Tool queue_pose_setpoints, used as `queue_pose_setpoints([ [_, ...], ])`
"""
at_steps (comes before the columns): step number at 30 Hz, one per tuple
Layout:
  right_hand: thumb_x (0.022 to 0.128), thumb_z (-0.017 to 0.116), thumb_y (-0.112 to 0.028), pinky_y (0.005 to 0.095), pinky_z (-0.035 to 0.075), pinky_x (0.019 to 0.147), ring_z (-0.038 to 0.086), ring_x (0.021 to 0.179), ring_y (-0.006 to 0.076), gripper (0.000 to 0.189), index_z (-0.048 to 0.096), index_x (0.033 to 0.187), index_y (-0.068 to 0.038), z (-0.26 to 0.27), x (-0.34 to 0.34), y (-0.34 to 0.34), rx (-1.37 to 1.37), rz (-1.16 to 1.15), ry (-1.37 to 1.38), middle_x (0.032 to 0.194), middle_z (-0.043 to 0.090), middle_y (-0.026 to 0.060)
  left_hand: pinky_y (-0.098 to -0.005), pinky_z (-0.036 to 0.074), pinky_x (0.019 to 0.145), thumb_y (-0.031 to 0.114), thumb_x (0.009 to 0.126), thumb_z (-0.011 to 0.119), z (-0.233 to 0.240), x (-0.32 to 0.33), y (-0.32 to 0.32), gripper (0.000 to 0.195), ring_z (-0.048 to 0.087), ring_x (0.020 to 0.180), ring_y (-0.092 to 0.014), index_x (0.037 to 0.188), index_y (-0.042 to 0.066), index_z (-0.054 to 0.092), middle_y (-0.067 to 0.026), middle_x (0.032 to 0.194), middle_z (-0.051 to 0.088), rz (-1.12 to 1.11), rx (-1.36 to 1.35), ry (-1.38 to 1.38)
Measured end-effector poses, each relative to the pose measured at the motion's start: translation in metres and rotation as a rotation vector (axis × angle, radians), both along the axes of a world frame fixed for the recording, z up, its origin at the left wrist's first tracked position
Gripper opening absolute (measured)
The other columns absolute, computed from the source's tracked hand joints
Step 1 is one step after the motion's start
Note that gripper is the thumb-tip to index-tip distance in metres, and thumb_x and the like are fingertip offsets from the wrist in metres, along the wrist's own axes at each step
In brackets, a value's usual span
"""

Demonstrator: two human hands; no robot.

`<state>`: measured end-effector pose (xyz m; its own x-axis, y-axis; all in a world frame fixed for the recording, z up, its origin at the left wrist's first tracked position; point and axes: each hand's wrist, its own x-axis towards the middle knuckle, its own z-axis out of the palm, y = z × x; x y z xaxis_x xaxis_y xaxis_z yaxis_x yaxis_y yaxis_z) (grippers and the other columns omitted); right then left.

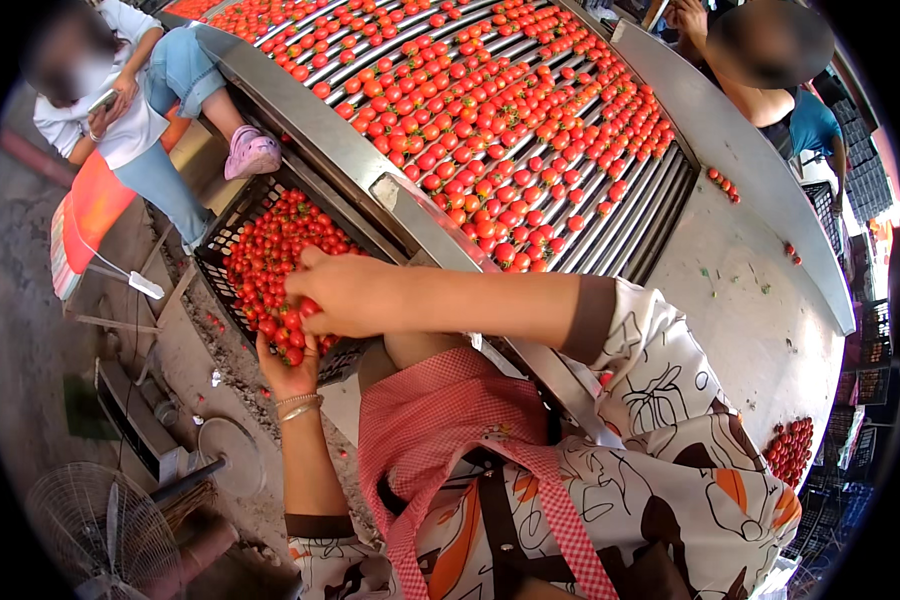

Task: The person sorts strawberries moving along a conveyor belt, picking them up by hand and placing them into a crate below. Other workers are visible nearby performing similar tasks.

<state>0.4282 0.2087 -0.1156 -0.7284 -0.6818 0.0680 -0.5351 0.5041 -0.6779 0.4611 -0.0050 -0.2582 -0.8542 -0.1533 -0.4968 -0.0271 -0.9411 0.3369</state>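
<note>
A black plastic crate point(249, 201) full of small red tomatoes point(294, 225) stands at the left of the metal sorting machine. My left hand point(288, 373), wearing bracelets at the wrist, is palm up at the crate's near side and cups several tomatoes point(291, 339). Over the crate, my right hand point(345, 294) reaches across from the right, with a red tomato point(310, 307) at its fingers. The fingertips of that hand are partly hidden, so whether it grips the tomato firmly is unclear.
Metal rollers point(607, 240) carry many tomatoes beside a steel table point(750, 300), where a tomato pile point(791, 450) lies. A seated person point(131, 90) holds a phone at the left; another person point(765, 105) is across the table. A floor fan point(109, 525) stands lower left.
</note>
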Motion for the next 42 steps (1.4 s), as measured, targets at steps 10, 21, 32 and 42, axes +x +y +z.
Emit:
queue_pose_setpoints([
  [10,0.083,0.059,-0.003,0.0381,0.052,0.076,0.065,0.086,0.0308,0.022,0.064,0.105,-0.003,-0.017,-0.064,0.108,-0.242,-0.584,0.45,0.098,0.064,0.0159,-0.0598,0.018,0.111,0.044,0.09,0.053,0.015,-0.034,-0.001,0.062,0.031,0.135,-0.033,0.139,0.009,0.037,-0.017,0.141,0.038,0.072,-0.128,-0.199],
  [21,0.083,0.062,-0.015,0.046,0.051,0.077,0.06,0.097,0.0355,0.03,0.053,0.112,-0.009,-0.112,-0.058,0.189,0.35,-0.793,0.249,0.109,0.054,0.0138,-0.037,0.047,0.092,0.025,0.09,0.058,-0.082,0.066,0.005,0.025,0.058,0.103,-0.024,0.101,0.003,0.065,-0.0122,0.11,0.062,-0.029,0.205,-0.169],
  [32,0.089,0.065,-0.016,0.0324,0.052,0.083,0.062,0.097,0.0195,0.054,0.043,0.136,-0.001,-0.016,-0.055,0.132,-0.796,-0.412,-0.183,0.121,0.055,0.0135,-0.0346,0.052,0.079,0.027,0.093,0.054,-0.058,0.052,0.024,0.022,0.063,0.097,-0.017,0.103,0.01,0.065,-0.0037,0.109,0.066,-0.072,0.083,-0.103],
  [42,0.091,0.059,-0.015,0.0348,0.052,0.088,0.062,0.102,0.0265,0.04,0.05,0.127,0.0,-0.018,0.031,0.161,-0.428,-0.488,0.097,0.121,0.054,0.018,-0.0323,0.048,0.086,0.028,0.095,0.053,0.043,0.051,0.099,0.031,0.057,0.103,-0.017,0.118,0.009,0.061,-0.0059,0.124,0.058,-0.296,-0.08,0.241],
])
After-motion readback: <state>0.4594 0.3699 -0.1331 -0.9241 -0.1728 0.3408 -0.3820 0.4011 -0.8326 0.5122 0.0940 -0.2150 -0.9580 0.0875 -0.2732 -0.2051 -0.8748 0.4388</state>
